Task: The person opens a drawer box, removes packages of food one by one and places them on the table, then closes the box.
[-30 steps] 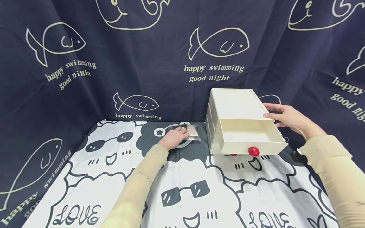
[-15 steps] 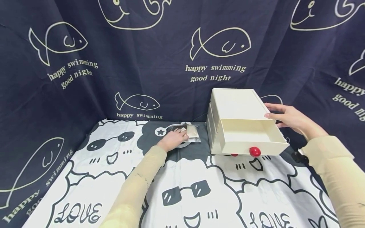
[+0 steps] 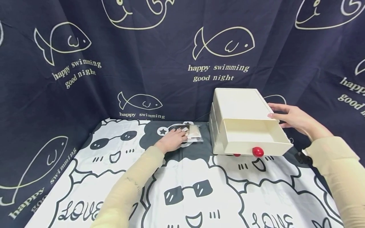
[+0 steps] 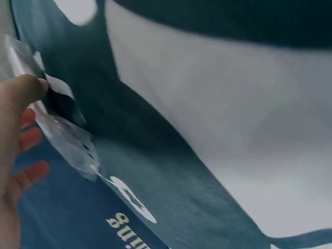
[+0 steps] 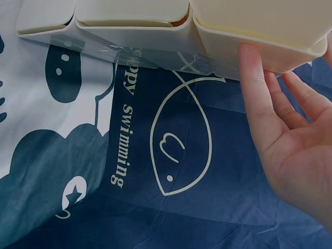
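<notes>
My left hand (image 3: pixel 173 140) is at the back of the table on a clear plastic bag (image 3: pixel 195 130) with a pale piece and a dark part inside. In the left wrist view the thumb presses on the bag (image 4: pixel 67 142), with the other fingers around its far side. On the right stands a cream drawer cabinet (image 3: pixel 239 103). Its top drawer (image 3: pixel 256 145), with a red round knob (image 3: pixel 258 151), is pulled out and looks bare inside. My right hand (image 3: pixel 297 120) rests its fairly straight fingertips against the cabinet's right side, near the top unit's front edge.
A second red knob (image 3: pixel 237 155) shows below the open drawer. A dark blue curtain (image 3: pixel 159 63) with fish prints hangs close behind. The tablecloth (image 3: pixel 225 196) is printed with cartoon shapes. A small black object (image 3: pixel 302 157) shows by the right sleeve.
The left hand has drawn slightly left and nearer over the bag. My right hand keeps its place on the cabinet. The whole head view has shifted a little.
</notes>
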Demonstrator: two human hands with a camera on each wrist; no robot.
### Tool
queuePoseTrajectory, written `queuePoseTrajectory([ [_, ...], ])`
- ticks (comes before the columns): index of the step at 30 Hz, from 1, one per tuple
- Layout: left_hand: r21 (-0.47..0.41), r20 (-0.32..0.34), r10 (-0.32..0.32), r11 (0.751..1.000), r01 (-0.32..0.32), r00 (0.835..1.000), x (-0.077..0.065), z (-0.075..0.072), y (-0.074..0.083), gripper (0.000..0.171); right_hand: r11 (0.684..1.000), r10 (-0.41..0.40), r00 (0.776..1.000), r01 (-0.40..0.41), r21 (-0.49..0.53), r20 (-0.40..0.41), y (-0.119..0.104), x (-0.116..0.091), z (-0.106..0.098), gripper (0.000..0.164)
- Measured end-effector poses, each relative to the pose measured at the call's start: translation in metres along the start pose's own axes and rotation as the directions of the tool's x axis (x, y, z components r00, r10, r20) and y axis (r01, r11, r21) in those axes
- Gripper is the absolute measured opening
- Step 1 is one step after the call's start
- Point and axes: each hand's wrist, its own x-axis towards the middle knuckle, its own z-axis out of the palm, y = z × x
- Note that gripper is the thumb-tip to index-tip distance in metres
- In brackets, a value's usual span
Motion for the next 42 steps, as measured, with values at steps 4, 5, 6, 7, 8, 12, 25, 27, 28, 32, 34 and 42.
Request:
queuePoseTrajectory([
  [4, -0.003, 0.039, -0.053, 0.999, 0.053, 0.998, -0.001, -0.005, 0.006, 0.033, 1.000, 0.003, 1.000, -0.003, -0.013, 0.001, 0.000, 0.000, 0.000, 0.078],
  [5, -0.006, 0.043, -0.065, 0.998, 0.065, 0.997, -0.002, -0.007, 0.008, 0.035, 1.000, 0.003, 1.000, -0.003, -0.014, 0.002, 0.000, 0.000, 0.000, 0.078],
  [6, -0.009, 0.050, -0.078, 0.997, 0.078, 0.996, -0.002, -0.009, 0.010, 0.036, 1.000, 0.003, 1.000, -0.003, -0.021, 0.002, 0.000, 0.000, -0.001, 0.079],
  [7, -0.011, 0.052, -0.090, 0.996, 0.090, 0.995, -0.002, -0.010, 0.011, 0.037, 1.000, 0.002, 1.000, -0.002, -0.027, 0.003, -0.001, 0.000, -0.001, 0.079],
  [8, -0.019, 0.048, -0.101, 0.995, 0.102, 0.994, -0.003, -0.013, 0.012, 0.038, 0.999, 0.003, 1.000, -0.003, -0.033, 0.003, -0.001, 0.000, -0.001, 0.079],
  [12, -0.031, 0.035, -0.134, 0.990, 0.135, 0.990, -0.005, -0.022, 0.018, 0.037, 0.999, 0.006, 1.000, -0.006, -0.052, 0.009, -0.001, 0.000, -0.001, 0.080],
  [25, -0.046, -0.111, -0.164, 0.986, 0.160, 0.980, -0.018, -0.050, 0.042, 0.038, 1.000, -0.002, 1.000, 0.002, -0.013, 0.012, 0.002, 0.002, -0.001, 0.077],
  [27, -0.054, -0.119, -0.166, 0.986, 0.160, 0.979, -0.019, -0.054, 0.045, 0.039, 1.000, 0.000, 1.000, 0.000, -0.011, 0.016, 0.002, 0.002, -0.001, 0.077],
  [28, -0.065, -0.129, -0.165, 0.985, 0.158, 0.978, -0.020, -0.056, 0.047, 0.039, 1.000, 0.002, 1.000, -0.002, -0.012, 0.016, 0.003, 0.002, -0.001, 0.078],
  [32, -0.091, -0.168, -0.157, 0.985, 0.143, 0.973, -0.020, -0.061, 0.053, 0.038, 1.000, 0.006, 1.000, -0.006, -0.014, 0.016, 0.003, 0.001, -0.001, 0.078],
  [34, -0.095, -0.187, -0.153, 0.986, 0.137, 0.970, -0.021, -0.064, 0.056, 0.038, 1.000, 0.005, 1.000, -0.005, -0.008, 0.013, 0.004, 0.000, 0.000, 0.078],
  [42, -0.111, -0.256, -0.136, 0.988, 0.110, 0.957, -0.022, -0.074, 0.067, 0.044, 1.000, -0.002, 1.000, 0.002, 0.010, 0.004, 0.004, -0.003, 0.002, 0.076],
])
